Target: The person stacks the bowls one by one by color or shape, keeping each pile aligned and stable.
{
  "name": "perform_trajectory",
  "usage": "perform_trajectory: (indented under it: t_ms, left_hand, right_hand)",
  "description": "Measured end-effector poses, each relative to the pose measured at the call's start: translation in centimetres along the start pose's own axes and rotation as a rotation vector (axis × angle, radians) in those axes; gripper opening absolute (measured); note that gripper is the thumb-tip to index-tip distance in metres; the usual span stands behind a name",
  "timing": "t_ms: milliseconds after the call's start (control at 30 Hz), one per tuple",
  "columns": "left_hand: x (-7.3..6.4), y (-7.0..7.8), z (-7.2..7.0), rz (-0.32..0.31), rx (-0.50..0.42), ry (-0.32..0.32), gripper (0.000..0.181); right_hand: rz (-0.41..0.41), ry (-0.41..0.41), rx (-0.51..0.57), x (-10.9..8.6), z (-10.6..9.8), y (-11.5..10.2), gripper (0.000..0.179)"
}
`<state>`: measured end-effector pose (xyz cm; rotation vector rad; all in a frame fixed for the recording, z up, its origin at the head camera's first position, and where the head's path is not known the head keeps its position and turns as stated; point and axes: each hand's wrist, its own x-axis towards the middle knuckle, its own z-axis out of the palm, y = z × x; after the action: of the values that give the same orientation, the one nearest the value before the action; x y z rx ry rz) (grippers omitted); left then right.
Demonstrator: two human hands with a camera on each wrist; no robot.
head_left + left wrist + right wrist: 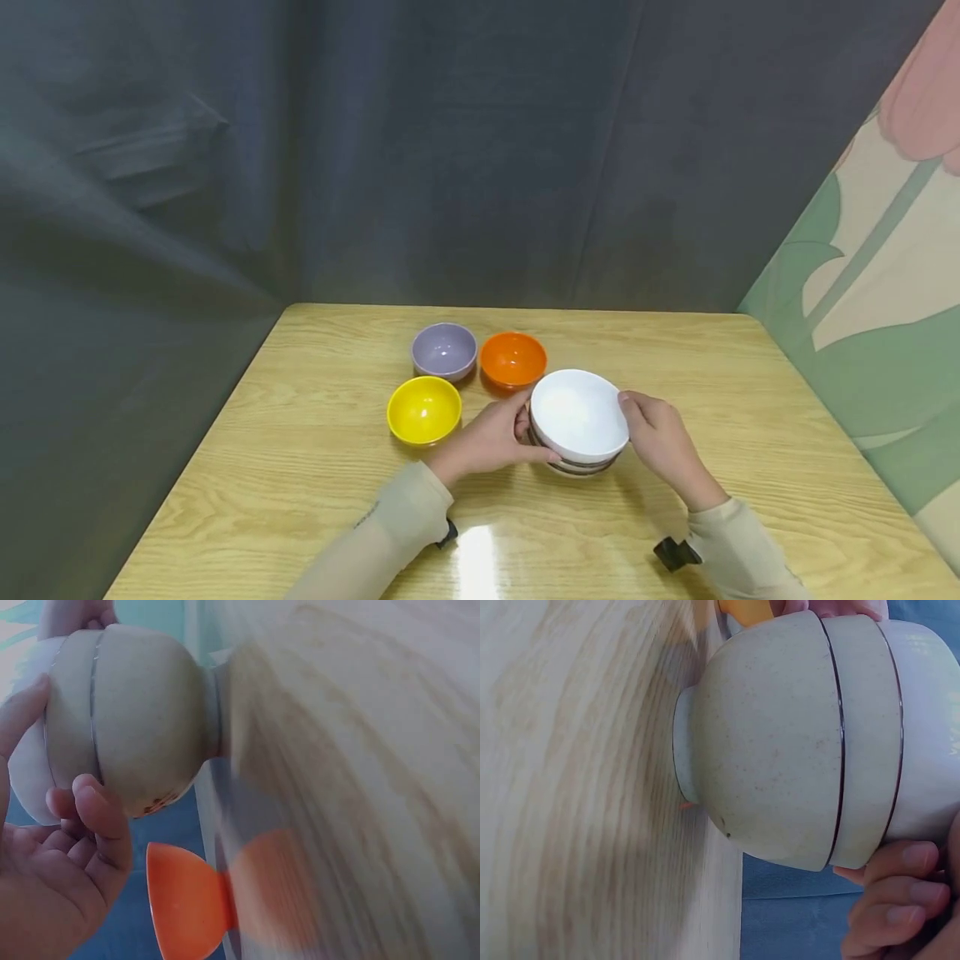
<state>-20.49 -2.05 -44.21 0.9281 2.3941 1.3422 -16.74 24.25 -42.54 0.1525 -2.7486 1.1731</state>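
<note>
A white bowl (577,414) sits nested on top of two beige bowls with dark rims; the lower beige bowl (769,746) and the middle one (866,739) show their sides in the right wrist view. My left hand (491,442) grips this stack from the left, thumb on the near side and fingers round the far side. On the opposite side, my right hand (663,442) holds the white bowl by its rim, thumb on top and curled fingers underneath. The foot of the lowest bowl is right at the tabletop.
Behind and left of the stack stand an orange bowl (513,360), a purple bowl (444,351) and a yellow bowl (424,410), close together on the wooden table (315,467). A dark curtain (480,158) hangs along the table's back edge.
</note>
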Motion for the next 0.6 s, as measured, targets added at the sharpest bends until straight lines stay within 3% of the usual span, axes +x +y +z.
perform_trajectory:
  t_ms: [600]
  left_hand:
    - [0.1,-0.16,0.25,0.009,0.104,0.019,0.081]
  right_hand:
    - [0.032,-0.031,0.013,-0.12,-0.42,-0.34,0.051]
